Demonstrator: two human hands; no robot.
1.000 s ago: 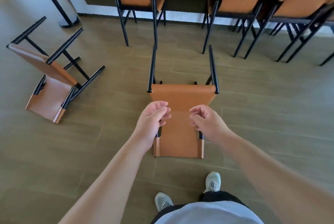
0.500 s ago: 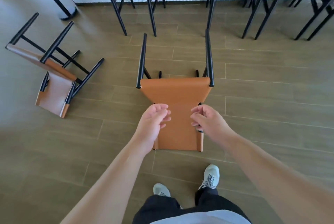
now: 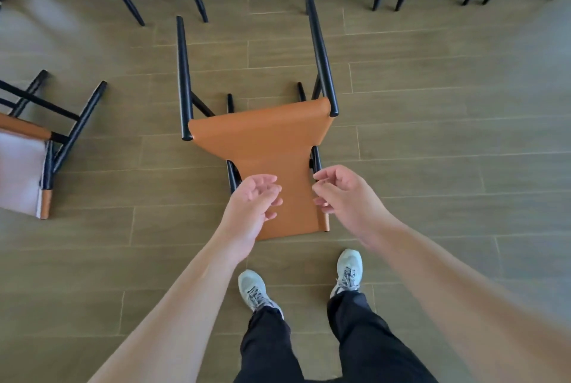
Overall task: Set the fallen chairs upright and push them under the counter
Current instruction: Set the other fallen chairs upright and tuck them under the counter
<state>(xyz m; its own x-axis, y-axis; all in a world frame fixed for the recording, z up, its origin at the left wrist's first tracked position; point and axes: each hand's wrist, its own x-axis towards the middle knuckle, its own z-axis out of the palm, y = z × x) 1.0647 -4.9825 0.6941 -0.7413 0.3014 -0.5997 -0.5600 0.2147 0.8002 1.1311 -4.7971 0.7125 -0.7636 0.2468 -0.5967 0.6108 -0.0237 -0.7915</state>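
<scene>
Your left hand (image 3: 251,206) and right hand (image 3: 346,197) hover over the fallen chair (image 3: 265,154) lying on its back on the floor (image 3: 448,135), fingers loosely curled, holding nothing. No writing is legible anywhere.

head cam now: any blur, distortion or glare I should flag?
Head view: motion blur smears the left edge, softening the second fallen chair; the centre fallen chair and both hands, left hand and right hand, stay fairly sharp. Wide-angle distortion bends floor plank lines and swells the forearms at the bottom. Lighting soft and even, no harsh glare on the chairs.
</scene>
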